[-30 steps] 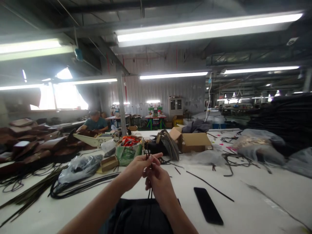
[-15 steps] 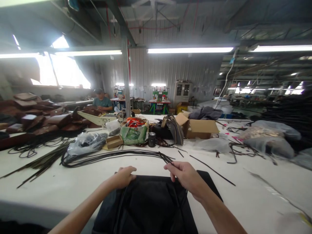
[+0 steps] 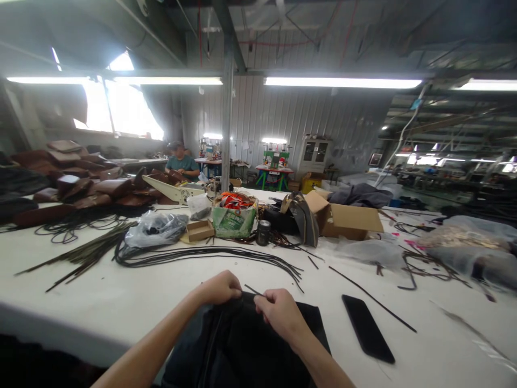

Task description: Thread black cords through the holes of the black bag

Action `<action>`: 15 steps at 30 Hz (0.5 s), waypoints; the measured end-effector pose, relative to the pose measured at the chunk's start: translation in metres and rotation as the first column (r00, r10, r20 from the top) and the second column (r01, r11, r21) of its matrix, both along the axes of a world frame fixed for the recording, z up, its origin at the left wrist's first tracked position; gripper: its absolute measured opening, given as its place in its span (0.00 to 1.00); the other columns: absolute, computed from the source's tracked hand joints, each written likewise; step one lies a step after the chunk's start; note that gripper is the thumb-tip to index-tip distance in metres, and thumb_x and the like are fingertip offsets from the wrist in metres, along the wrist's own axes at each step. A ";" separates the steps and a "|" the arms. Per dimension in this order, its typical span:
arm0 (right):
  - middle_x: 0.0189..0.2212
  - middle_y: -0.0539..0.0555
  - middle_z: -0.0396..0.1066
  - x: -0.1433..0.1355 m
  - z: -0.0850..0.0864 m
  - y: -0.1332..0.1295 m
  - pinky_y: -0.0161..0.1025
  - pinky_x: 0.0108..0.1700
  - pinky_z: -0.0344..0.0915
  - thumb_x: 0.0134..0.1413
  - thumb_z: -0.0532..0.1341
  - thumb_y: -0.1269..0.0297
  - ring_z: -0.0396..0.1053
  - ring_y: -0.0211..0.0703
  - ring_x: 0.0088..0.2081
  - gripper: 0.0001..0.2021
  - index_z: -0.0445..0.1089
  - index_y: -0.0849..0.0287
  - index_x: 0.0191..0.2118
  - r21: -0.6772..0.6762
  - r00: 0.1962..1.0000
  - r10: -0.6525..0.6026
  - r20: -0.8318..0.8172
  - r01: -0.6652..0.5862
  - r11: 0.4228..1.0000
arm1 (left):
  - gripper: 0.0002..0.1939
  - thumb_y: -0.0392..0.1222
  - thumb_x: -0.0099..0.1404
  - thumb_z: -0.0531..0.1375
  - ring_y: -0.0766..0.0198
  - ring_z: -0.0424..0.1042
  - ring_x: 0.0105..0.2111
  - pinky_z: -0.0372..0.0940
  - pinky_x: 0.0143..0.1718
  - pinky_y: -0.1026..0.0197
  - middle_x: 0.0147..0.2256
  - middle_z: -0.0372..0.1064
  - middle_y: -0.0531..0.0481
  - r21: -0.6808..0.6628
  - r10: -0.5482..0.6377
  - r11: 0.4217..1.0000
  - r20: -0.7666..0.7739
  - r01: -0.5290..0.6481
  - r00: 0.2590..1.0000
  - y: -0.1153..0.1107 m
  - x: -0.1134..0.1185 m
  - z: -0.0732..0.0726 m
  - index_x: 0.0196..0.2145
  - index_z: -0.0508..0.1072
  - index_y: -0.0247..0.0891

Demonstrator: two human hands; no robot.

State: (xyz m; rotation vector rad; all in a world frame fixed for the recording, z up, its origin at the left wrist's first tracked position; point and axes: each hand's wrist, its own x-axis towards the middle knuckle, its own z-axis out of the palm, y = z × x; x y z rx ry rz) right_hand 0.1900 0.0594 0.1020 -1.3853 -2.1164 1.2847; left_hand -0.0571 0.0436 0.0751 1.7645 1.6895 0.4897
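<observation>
Spread in front of me at the table's near side is a black fabric piece (image 3: 238,345), bag-like, with seam lines running down it. My left hand (image 3: 221,287) is closed on its top edge, thumb and fingers pinched together. Close to its right, my right hand (image 3: 278,312) pinches a thin black cord (image 3: 251,290), whose tip points left toward the left hand. The rest of that cord is hidden by the hand. Beyond both hands lies a bundle of long black cords (image 3: 210,251), its cut ends fanned out on the right.
A black phone-like slab (image 3: 367,327) and a single loose cord (image 3: 371,298) lie to the right. Farther back stand a green bag (image 3: 234,221), a dark can (image 3: 263,233) and a cardboard box (image 3: 355,220). A person (image 3: 181,161) sits at the back left.
My right hand has drawn back from the bundle's ends to the fabric's top edge, bringing a cord. My left hand has closed on that edge. The view has shifted left, uncovering the black slab.
</observation>
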 end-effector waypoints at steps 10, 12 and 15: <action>0.24 0.49 0.52 -0.007 -0.016 -0.005 0.36 0.33 0.47 0.66 0.62 0.62 0.52 0.30 0.30 0.19 0.60 0.68 0.27 0.225 0.998 -0.067 0.009 0.063 0.972 | 0.11 0.36 0.62 0.63 0.62 0.74 0.36 0.62 0.39 0.60 0.35 0.80 0.49 0.096 0.094 0.991 -0.039 -0.090 0.995 -0.010 0.015 0.017 0.38 0.86 0.33; 0.23 0.49 0.53 -0.008 -0.016 -0.005 0.36 0.33 0.48 0.65 0.62 0.62 0.52 0.30 0.29 0.18 0.62 0.68 0.27 0.225 0.998 -0.059 0.009 0.055 0.973 | 0.11 0.35 0.63 0.63 0.61 0.74 0.37 0.61 0.41 0.59 0.36 0.80 0.48 0.125 0.101 0.988 -0.079 -0.091 0.992 -0.014 0.018 0.021 0.38 0.85 0.34; 0.23 0.49 0.56 -0.011 -0.017 -0.004 0.36 0.33 0.49 0.65 0.61 0.61 0.55 0.30 0.29 0.17 0.66 0.67 0.27 0.220 0.998 -0.058 0.021 0.052 0.974 | 0.10 0.35 0.63 0.62 0.60 0.74 0.38 0.60 0.41 0.59 0.36 0.80 0.48 0.151 0.115 0.984 -0.093 -0.100 0.989 -0.021 0.020 0.024 0.38 0.84 0.34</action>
